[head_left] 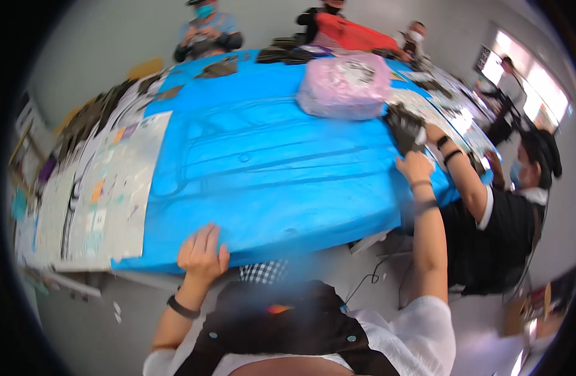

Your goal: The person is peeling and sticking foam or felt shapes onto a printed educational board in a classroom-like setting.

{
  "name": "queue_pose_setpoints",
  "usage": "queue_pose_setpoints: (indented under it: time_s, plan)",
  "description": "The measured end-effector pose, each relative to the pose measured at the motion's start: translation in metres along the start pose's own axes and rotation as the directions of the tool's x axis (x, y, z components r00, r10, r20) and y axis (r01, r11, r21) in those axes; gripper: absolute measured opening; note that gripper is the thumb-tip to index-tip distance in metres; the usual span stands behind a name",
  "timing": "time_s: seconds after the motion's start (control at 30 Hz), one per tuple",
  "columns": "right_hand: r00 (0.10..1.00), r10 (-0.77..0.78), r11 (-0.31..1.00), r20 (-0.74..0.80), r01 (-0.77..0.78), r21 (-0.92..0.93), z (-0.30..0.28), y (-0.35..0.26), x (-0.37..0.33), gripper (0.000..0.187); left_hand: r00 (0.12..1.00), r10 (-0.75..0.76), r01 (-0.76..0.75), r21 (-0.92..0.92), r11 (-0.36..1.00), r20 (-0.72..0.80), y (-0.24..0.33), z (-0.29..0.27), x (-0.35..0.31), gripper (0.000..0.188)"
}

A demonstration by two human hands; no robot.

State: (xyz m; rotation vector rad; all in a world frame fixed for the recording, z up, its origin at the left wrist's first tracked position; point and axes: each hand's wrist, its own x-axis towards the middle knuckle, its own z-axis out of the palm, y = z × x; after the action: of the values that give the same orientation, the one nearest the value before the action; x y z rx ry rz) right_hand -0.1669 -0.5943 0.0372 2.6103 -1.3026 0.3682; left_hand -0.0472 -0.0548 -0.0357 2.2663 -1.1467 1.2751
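Two-handed reach at a blue-covered counter (269,200). R. hand (415,167), stretched far out, meets the near end of a dark fabric bundle (400,124), right of frame centre; fingers bunched, but w/ the blur I can't tell if they pinch it. A seated co-worker's hand (435,134) is at the bundle's right side; it prob. lies there, close to the counter's right edge, so both people can get at it. Long axis: steep diagonal, upper left to lower right of frame, one end toward R. hand. L. hand (203,254), lower left of centre, rests at the counter's near edge, fingers half-curled, thumb apart, nothing seen in it; prob. a brace for the reach. Pink plastic-wrapped package (325,88), upper right of centre, just beside the bundle, presumably parked out of the hands' way.
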Motion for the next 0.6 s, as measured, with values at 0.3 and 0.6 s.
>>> queue_pose_setpoints:
  time_s: [0.3, 0.6]
  plan:
    - [0.727, -0.606, 0.520, -0.324, 0.669, 0.531, -0.053, -0.173, -0.193, 0.048, 0.986, -0.130, 0.148, -0.195, 0.970, 0.103, -0.001, -0.032, -0.005, 0.034]
    - [0.574, -0.778, 0.204, -0.256, 0.615, 0.762, -0.051, -0.179, -0.204, 0.034, 0.883, -0.468, 0.458, -0.181, 0.870, -0.018, -0.103, -0.116, -0.029, 0.039]
